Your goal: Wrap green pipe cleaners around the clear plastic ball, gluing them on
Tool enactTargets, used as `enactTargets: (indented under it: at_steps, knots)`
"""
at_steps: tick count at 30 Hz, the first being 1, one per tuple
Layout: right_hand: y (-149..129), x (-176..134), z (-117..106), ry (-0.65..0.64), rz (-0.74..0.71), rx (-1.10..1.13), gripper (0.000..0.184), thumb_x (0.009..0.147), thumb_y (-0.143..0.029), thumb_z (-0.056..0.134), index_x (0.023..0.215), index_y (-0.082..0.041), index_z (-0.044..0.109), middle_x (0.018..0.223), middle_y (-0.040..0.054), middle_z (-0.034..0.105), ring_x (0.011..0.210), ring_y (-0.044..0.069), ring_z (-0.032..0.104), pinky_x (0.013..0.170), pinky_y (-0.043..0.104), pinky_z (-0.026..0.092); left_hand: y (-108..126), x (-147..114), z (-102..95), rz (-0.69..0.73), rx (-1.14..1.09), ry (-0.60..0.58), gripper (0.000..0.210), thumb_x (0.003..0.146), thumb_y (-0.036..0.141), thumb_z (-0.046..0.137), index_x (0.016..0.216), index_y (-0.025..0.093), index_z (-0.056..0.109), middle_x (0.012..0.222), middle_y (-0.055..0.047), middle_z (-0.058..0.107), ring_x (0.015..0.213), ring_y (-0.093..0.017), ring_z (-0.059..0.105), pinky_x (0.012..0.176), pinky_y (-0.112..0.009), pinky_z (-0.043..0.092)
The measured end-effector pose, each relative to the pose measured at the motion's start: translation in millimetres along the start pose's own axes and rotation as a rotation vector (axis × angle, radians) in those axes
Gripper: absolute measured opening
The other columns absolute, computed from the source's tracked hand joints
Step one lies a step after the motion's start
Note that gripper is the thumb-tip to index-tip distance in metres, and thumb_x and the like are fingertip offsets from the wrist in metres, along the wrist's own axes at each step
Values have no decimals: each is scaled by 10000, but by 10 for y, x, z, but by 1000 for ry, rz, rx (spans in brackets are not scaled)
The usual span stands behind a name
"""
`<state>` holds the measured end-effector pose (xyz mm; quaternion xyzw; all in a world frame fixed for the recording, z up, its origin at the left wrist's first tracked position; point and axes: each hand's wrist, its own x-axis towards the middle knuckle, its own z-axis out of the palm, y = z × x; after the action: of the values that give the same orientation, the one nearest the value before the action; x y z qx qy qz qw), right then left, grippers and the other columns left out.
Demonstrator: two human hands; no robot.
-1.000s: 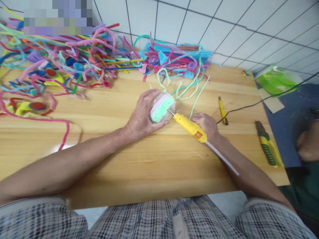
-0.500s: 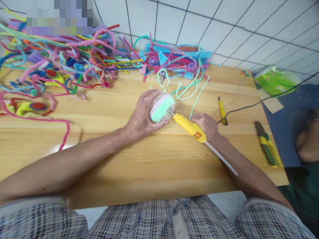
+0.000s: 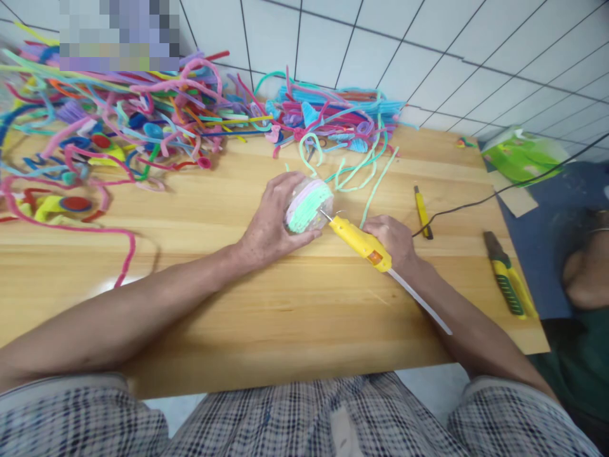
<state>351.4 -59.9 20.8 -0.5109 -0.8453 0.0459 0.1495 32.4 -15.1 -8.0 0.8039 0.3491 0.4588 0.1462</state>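
Note:
My left hand (image 3: 273,219) is wrapped round a rounded, partly clear object (image 3: 309,206) banded with mint-green and lilac pipe cleaners. What it is made of underneath I cannot tell. In my right hand (image 3: 392,240) is a yellow hot glue gun (image 3: 356,240), with a whitish glue stick (image 3: 421,301) poking out of its back end. The metal nozzle meets or nearly meets the green-banded face of the rounded object. Just beyond both hands lie loose mint-green pipe cleaners (image 3: 378,184).
Tangled, many-coloured pipe cleaners (image 3: 157,114) fill the back left, with blue and pink bundles (image 3: 342,108) against the tiled wall. On the right are a yellow utility knife (image 3: 422,212), pliers (image 3: 507,276), a black cord (image 3: 466,205) and a green packet (image 3: 523,155). Another person's arm (image 3: 587,273) shows far right.
Hands, glue gun and rounded object keep almost the same positions. The view has shifted very slightly.

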Motion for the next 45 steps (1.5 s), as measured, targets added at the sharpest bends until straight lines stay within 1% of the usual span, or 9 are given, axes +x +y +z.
enactTargets:
  at_steps: [3, 9, 15, 24, 28, 32, 36, 42, 45]
  knots:
    - [-2, 3, 24, -2, 38, -4, 231, 1036, -402, 651, 934, -262, 803, 955, 107, 849, 1015, 290, 778, 897, 403, 607, 1, 1, 7, 28, -15, 10, 981, 913, 545, 921, 1677, 310, 352, 1609, -174, 594, 1532, -388, 596, 1286, -631, 549]
    - [12, 9, 13, 47, -89, 6, 321, 1069, -484, 621, 1062, -237, 825, 1033, 122, 846, 959, 275, 785, 857, 403, 612, -15, -6, 15, 36, -15, 33, 969, 906, 569, 926, 1671, 295, 398, 1589, -175, 608, 1512, -389, 608, 1268, -624, 567]
    - [5, 24, -49, 69, -161, 29, 252, 1078, -378, 617, 1120, -235, 821, 1042, 117, 846, 939, 273, 792, 837, 405, 619, -34, -17, 29, 10, -18, 35, 972, 902, 597, 924, 1663, 291, 402, 1603, -175, 595, 1519, -388, 596, 1279, -629, 550]
    - [43, -31, 88, 125, -78, 53, 328, 1052, -514, 618, 1086, -258, 821, 1079, 124, 858, 998, 291, 797, 901, 437, 635, -20, -2, 26, 5, -14, 8, 1006, 873, 506, 957, 1667, 288, 380, 1597, -179, 594, 1517, -390, 591, 1285, -630, 546]
    - [102, -61, 50, 80, 55, 44, 248, 1015, -449, 631, 998, -271, 803, 1093, 121, 864, 1103, 305, 795, 976, 443, 637, -15, -1, 22, 47, -30, 23, 1021, 873, 453, 954, 1688, 295, 360, 1602, -177, 586, 1524, -388, 583, 1282, -630, 548]
    - [343, 3, -153, 269, 194, 13, 234, 983, -481, 695, 1073, -276, 763, 1165, 127, 838, 1179, 336, 765, 992, 479, 629, -17, -3, 1, 39, -44, 17, 1000, 884, 476, 942, 1687, 291, 376, 1612, -176, 573, 1516, -390, 588, 1263, -618, 566]
    - [790, 145, -437, 493, 386, -25, 377, 1087, -515, 545, 1290, -219, 659, 1265, 161, 761, 1158, 313, 729, 1004, 487, 591, 4, 4, -14, 31, -62, 23, 914, 930, 458, 884, 1678, 278, 391, 1606, -180, 576, 1513, -388, 596, 1257, -599, 577]
    - [1447, 275, -608, 405, 674, 33, 338, 1092, -463, 539, 1250, -207, 693, 1248, 174, 759, 1136, 314, 698, 1009, 463, 545, 37, 12, -24, 27, -1, 15, 867, 953, 379, 853, 1663, 265, 370, 1586, -183, 576, 1511, -380, 602, 1257, -586, 572]
    - [1635, 303, -555, 381, 689, 29, 328, 1064, -455, 564, 1235, -207, 690, 1199, 158, 743, 1122, 340, 705, 996, 501, 556, 28, 7, -26, 31, 11, 5, 898, 935, 373, 874, 1664, 268, 360, 1596, -189, 567, 1517, -386, 598, 1259, -594, 566]
